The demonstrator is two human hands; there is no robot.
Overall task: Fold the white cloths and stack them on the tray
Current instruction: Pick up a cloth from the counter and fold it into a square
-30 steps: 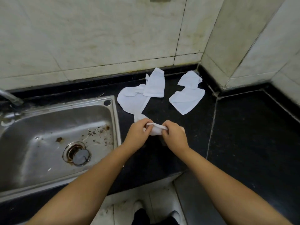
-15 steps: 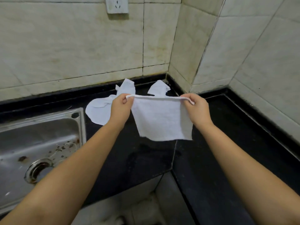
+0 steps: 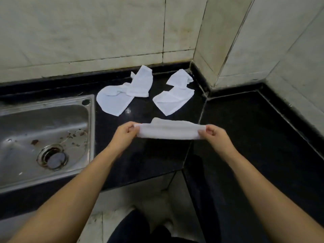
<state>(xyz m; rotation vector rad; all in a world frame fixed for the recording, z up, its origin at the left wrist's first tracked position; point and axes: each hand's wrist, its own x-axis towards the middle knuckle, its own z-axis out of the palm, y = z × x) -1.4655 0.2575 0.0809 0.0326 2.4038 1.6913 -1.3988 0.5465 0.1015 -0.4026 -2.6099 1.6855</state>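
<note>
A white cloth point(image 3: 169, 131) is stretched flat and low over the black counter point(image 3: 254, 137). My left hand point(image 3: 125, 134) pinches its left end and my right hand point(image 3: 214, 135) pinches its right end. Behind it lie more white cloths: a crumpled pair point(image 3: 122, 95) on the left, one partly over the other, and another pair point(image 3: 173, 96) near the wall corner. No tray is in view.
A steel sink point(image 3: 43, 134) with a drain sits at the left, its rim close to my left forearm. Tiled walls point(image 3: 105, 32) close the back and right of the L-shaped counter. The counter's front edge and the floor lie below my arms.
The cloth was bunched between my hands on the counter, then lifted and hung spread at chest height. Now it is lowered toward the counter, seen nearly edge-on, hands wider apart.
</note>
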